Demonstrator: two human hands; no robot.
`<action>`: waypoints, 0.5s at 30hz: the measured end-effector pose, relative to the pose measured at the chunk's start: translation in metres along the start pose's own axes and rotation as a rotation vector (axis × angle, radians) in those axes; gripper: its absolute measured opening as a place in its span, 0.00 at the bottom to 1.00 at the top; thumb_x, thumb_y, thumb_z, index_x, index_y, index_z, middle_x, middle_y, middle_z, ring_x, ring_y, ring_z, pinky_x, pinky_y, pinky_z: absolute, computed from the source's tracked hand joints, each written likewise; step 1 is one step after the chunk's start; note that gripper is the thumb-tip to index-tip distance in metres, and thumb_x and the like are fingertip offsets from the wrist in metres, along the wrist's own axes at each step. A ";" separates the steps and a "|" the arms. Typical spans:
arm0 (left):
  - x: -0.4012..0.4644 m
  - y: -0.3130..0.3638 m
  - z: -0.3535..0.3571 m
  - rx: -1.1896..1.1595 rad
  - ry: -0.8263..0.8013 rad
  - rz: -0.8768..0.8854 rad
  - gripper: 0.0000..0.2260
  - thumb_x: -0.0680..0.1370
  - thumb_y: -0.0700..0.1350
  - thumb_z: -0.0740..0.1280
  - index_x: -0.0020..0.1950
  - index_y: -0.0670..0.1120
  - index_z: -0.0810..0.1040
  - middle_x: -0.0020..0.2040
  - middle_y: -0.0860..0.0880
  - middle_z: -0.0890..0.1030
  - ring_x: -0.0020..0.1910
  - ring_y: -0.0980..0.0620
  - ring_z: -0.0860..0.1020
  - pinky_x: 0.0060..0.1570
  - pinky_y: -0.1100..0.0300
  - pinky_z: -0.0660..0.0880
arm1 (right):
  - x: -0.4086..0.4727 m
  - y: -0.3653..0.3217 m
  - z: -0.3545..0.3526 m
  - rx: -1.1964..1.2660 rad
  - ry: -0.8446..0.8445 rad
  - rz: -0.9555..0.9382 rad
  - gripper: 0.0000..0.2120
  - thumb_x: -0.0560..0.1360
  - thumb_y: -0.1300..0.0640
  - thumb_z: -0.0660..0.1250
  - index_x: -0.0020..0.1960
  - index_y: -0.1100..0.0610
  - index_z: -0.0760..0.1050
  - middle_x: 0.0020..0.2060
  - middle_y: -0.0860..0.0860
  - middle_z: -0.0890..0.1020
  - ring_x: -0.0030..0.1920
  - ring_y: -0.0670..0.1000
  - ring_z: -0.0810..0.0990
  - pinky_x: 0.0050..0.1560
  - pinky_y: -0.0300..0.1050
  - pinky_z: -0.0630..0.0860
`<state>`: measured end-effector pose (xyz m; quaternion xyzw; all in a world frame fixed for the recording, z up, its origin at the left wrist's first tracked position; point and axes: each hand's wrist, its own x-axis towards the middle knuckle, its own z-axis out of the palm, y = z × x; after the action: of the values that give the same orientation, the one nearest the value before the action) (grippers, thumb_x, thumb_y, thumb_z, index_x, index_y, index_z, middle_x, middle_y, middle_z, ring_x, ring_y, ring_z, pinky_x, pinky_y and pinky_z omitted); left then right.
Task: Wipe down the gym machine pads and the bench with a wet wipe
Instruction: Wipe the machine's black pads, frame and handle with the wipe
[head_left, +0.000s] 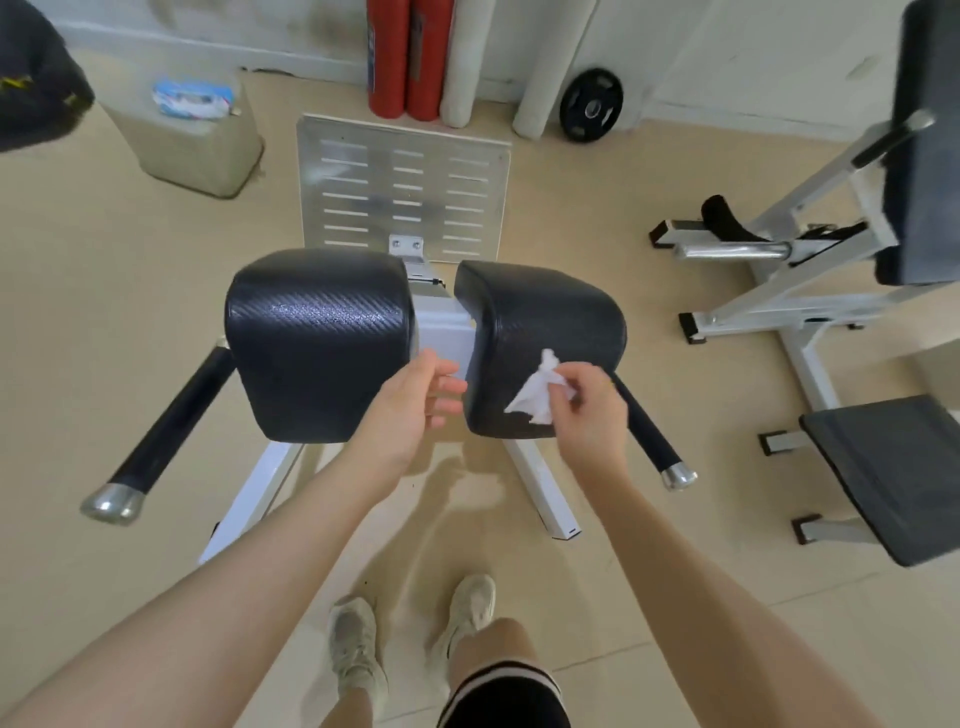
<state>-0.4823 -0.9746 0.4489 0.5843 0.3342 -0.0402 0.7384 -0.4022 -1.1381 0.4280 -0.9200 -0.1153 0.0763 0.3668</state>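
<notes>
Two black machine pads stand side by side in front of me, the left pad (317, 338) and the right pad (540, 322). My right hand (587, 410) pinches a crumpled white wet wipe (535, 395) over the near edge of the right pad. My left hand (410, 405) hovers at the gap between the pads with relaxed fingers and holds nothing. A black bench (898, 473) sits low at the right.
A pack of wipes (192, 98) lies on a beige box (192, 140) at the back left. Black handles (166, 426) stick out on both sides of the pads. A metal footplate (405, 192), red and white rolls, a weight plate (592, 106) and a white frame (779, 270) stand beyond.
</notes>
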 end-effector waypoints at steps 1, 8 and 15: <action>-0.001 0.002 0.002 0.029 -0.010 -0.008 0.15 0.82 0.50 0.51 0.53 0.47 0.76 0.47 0.50 0.80 0.46 0.51 0.78 0.52 0.56 0.73 | 0.004 0.006 -0.006 0.009 0.047 0.063 0.04 0.77 0.60 0.60 0.47 0.53 0.73 0.44 0.50 0.77 0.44 0.48 0.75 0.41 0.37 0.68; 0.016 -0.018 0.040 0.148 -0.032 -0.084 0.20 0.81 0.46 0.56 0.73 0.52 0.61 0.68 0.55 0.67 0.65 0.55 0.68 0.63 0.62 0.62 | 0.042 0.059 -0.031 -0.047 0.164 0.135 0.08 0.78 0.65 0.57 0.51 0.61 0.74 0.50 0.53 0.75 0.45 0.50 0.73 0.37 0.27 0.66; 0.052 -0.032 0.080 0.163 0.159 -0.146 0.21 0.81 0.56 0.49 0.74 0.62 0.51 0.73 0.59 0.59 0.70 0.55 0.63 0.67 0.58 0.61 | 0.093 0.102 -0.042 -0.271 0.012 -0.211 0.11 0.74 0.69 0.58 0.49 0.62 0.77 0.48 0.53 0.76 0.46 0.51 0.72 0.43 0.33 0.65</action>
<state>-0.4206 -1.0380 0.4017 0.6181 0.4287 -0.0743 0.6547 -0.2877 -1.2126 0.3830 -0.9442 -0.2181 0.0158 0.2461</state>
